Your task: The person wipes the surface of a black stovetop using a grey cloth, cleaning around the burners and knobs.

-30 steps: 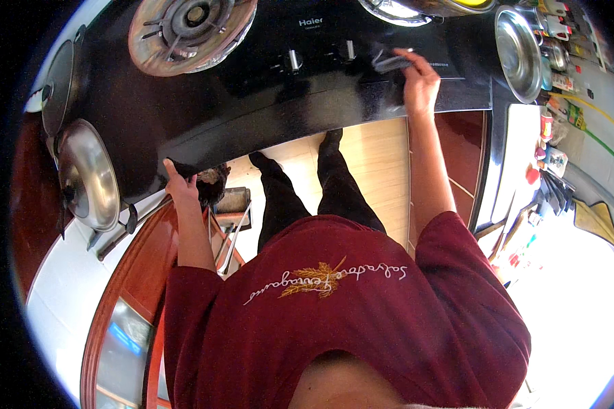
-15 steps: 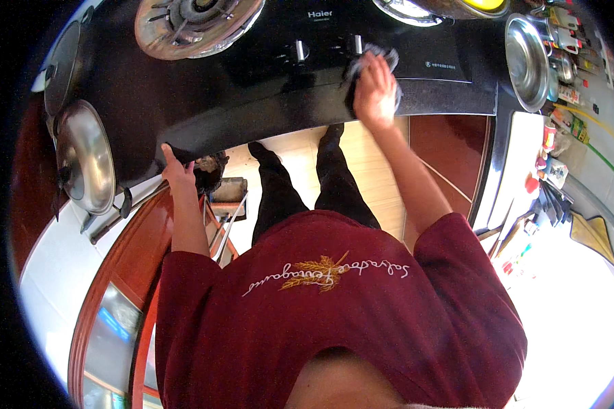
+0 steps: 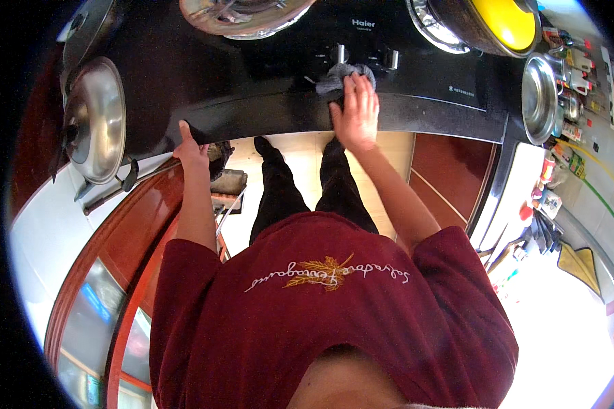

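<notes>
A crumpled grey cloth (image 3: 337,80) lies pressed against the black stove top (image 3: 252,75), just below the silver knob (image 3: 339,53). My right hand (image 3: 356,117) is on it with fingers pointing away from me, holding the cloth to the glossy surface. Right of the cloth is a second silver knob (image 3: 391,59). On the left, my left hand (image 3: 192,151) grips the stove's front edge, one digit on top and the others curled below, partly hidden. A burner (image 3: 249,17) with a foil-lined ring stands at the back.
A domed steel lid (image 3: 99,123) rests at the left end. At the back right sits a dark pan (image 3: 457,24) with something yellow in it. A steel basin (image 3: 539,99) stands at the right end. Below the left hand are a reddish wooden cabinet (image 3: 109,238) and a rod.
My right hand has wiped leftward with the cloth, from below the right knob to below the left one. My left hand stays at the edge. The whole view has shifted somewhat.
</notes>
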